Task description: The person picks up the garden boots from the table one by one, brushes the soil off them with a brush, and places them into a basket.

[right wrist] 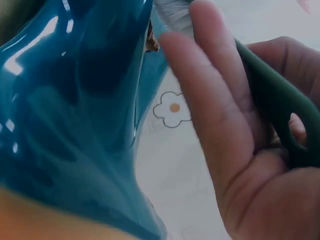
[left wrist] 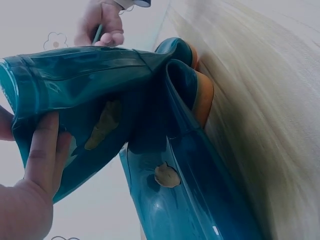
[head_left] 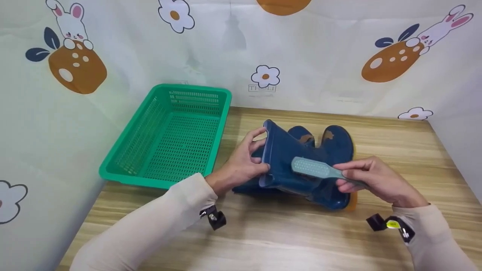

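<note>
My left hand [head_left: 243, 160] grips the top rim of a dark blue rain boot [head_left: 280, 154], thumb on the near side and fingers spread along the far side. The boot lies tilted over a second blue boot [left wrist: 187, 165], partly hidden beneath it. Both have orange soles. Brown patches mark the held boot's shaft in the left wrist view, and a smaller brown patch [left wrist: 166, 175] is on the other boot. My right hand [head_left: 376, 180] holds a grey-green brush [head_left: 312, 168] by its handle, its head over the held boot's shaft. The bristle side faces away.
A green slotted plastic basket [head_left: 216, 150] stands at the left, close to the left forearm. The boots are on a wood-grain table [head_left: 286, 241]. Behind it, a printed white cloth wall [head_left: 312, 49] runs along the back and sides.
</note>
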`<move>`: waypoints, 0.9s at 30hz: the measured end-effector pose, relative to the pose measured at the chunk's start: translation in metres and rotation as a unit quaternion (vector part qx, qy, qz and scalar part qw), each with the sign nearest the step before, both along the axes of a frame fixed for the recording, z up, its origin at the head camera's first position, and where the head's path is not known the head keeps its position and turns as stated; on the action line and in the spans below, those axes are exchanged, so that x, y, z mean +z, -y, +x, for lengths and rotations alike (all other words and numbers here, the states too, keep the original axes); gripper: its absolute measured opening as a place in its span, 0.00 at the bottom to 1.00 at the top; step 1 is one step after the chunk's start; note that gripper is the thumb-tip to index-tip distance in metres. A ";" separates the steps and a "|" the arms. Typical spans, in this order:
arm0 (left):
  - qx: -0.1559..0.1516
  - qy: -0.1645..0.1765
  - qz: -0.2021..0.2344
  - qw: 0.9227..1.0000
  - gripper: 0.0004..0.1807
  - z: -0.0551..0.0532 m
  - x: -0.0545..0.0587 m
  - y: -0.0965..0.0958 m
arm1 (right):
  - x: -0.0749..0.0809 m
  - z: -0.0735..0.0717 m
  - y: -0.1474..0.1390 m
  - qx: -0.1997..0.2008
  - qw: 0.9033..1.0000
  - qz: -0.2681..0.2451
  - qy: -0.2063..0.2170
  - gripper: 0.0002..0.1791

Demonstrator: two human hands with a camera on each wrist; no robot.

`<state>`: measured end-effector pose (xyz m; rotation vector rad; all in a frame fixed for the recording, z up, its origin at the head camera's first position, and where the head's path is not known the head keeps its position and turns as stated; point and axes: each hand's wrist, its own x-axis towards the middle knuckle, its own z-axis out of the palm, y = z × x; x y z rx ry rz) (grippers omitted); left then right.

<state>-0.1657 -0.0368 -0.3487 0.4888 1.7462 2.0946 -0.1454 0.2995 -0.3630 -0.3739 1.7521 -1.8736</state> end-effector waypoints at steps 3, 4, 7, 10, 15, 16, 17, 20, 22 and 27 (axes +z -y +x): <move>-0.003 -0.003 0.010 1.000 0.47 0.000 -0.001 0.000 | 0.000 0.005 -0.008 -0.011 1.000 0.018 0.008 0.17; -0.003 -0.003 0.013 1.000 0.47 0.000 -0.001 0.000 | 0.001 0.007 -0.011 -0.014 1.000 0.018 0.010 0.17; -0.003 -0.004 0.018 1.000 0.47 0.001 -0.001 -0.001 | 0.005 0.009 -0.016 -0.018 1.000 0.000 0.011 0.18; -0.002 -0.003 0.017 1.000 0.47 0.001 0.000 -0.002 | 0.009 0.008 -0.015 -0.014 1.000 -0.027 0.001 0.18; -0.001 -0.003 0.011 1.000 0.47 0.001 0.000 -0.002 | 0.008 0.003 -0.005 0.000 1.000 -0.018 -0.008 0.17; -0.001 -0.005 0.010 1.000 0.47 0.001 0.000 -0.002 | 0.007 0.003 -0.003 0.001 1.000 -0.011 -0.007 0.17; -0.001 -0.005 0.010 1.000 0.47 0.001 0.000 -0.002 | 0.005 0.003 -0.003 0.001 1.000 -0.009 -0.003 0.17; -0.002 -0.005 0.007 1.000 0.47 0.000 -0.001 -0.001 | 0.002 0.005 -0.009 -0.006 1.000 -0.007 0.013 0.17; -0.001 -0.003 0.008 1.000 0.47 0.000 -0.001 -0.001 | 0.001 0.007 -0.015 -0.013 1.000 -0.015 0.020 0.18; 0.000 -0.001 0.006 1.000 0.47 0.000 0.000 -0.001 | 0.008 0.008 -0.023 -0.028 0.999 -0.031 0.012 0.18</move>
